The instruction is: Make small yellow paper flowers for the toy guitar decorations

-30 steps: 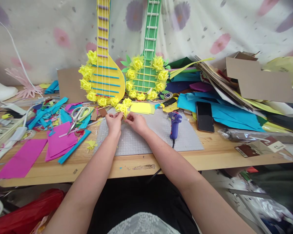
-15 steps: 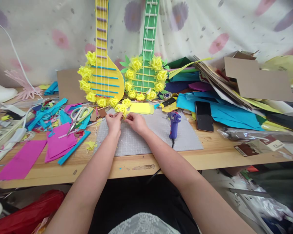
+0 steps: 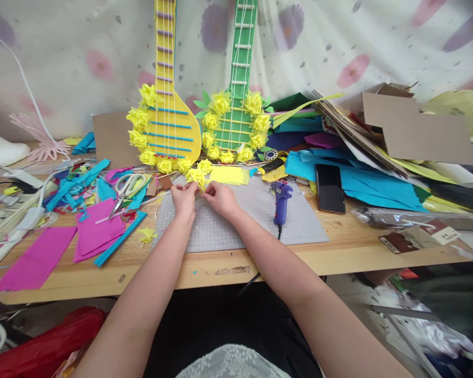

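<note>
Over the far part of the grey cutting mat, my left hand [image 3: 184,200] and my right hand [image 3: 221,199] meet, fingertips pinched on a small piece of yellow paper [image 3: 202,187]. Its lower part is hidden by the fingers. Right behind it sit yellow paper flowers [image 3: 196,174]; whether the nearest one is joined to the held piece I cannot tell. A stack of yellow paper strips [image 3: 228,175] lies just beyond my right hand. On the mat [image 3: 216,236], to the right, a purple glue gun [image 3: 281,202] rests with its cord toward the front edge.
Two paper guitars, one yellow [image 3: 173,139] and one green [image 3: 236,126], lean at the back with yellow flowers. Scissors [image 3: 126,190], pink paper [image 3: 98,231] and blue scraps [image 3: 79,181] lie left. A phone [image 3: 330,188], blue sheets [image 3: 362,184] and cardboard [image 3: 418,126] are at right.
Both hands stay in nearly the same place, pinching the yellow paper. The whole view has shifted very slightly.
</note>
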`<state>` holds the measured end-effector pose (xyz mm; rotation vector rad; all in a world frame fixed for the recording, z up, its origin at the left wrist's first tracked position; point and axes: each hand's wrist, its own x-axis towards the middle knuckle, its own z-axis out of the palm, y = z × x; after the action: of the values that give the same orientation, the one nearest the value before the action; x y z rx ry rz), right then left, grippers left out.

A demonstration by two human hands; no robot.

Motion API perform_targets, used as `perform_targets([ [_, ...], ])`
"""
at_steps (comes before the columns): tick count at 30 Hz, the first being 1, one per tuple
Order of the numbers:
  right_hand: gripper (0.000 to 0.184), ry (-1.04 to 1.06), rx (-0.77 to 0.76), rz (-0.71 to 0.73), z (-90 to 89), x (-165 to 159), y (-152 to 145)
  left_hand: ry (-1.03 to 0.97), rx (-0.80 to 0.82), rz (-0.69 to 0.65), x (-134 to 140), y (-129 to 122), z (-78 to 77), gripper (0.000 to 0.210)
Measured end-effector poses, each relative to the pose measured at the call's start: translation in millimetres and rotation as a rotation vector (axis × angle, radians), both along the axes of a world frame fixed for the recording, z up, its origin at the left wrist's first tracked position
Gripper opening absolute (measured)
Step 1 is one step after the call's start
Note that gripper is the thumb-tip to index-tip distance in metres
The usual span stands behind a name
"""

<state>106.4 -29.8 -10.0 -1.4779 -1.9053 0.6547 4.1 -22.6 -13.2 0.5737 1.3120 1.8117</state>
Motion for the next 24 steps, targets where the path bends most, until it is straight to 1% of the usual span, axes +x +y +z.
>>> perform_targets([
  [8, 0.013, -0.018, 0.024, 0.009, -1.1, 1.3, 0.6, -0.018, 0.017, -0.018, -1.3, 0.4, 0.0, 0.049],
  [14, 0.011, 0.044, 0.027, 0.007, -4.3, 0.6, 1.4, -0.007, 0.009, -0.018, 0.1, -3.4, 3.1, 0.047],
  [19, 0.014, 0.052, 0.034, -0.001, -5.6, 1.8, 2.0, -0.010, 0.010, -0.071, 1.0, -7.4, 7.0, 0.049],
  [24, 0.012, 0.036, 0.033, 0.034, -6.1, 2.8, 1.9, -0.017, -0.001, -0.062, 0.1, -6.0, 8.5, 0.048],
])
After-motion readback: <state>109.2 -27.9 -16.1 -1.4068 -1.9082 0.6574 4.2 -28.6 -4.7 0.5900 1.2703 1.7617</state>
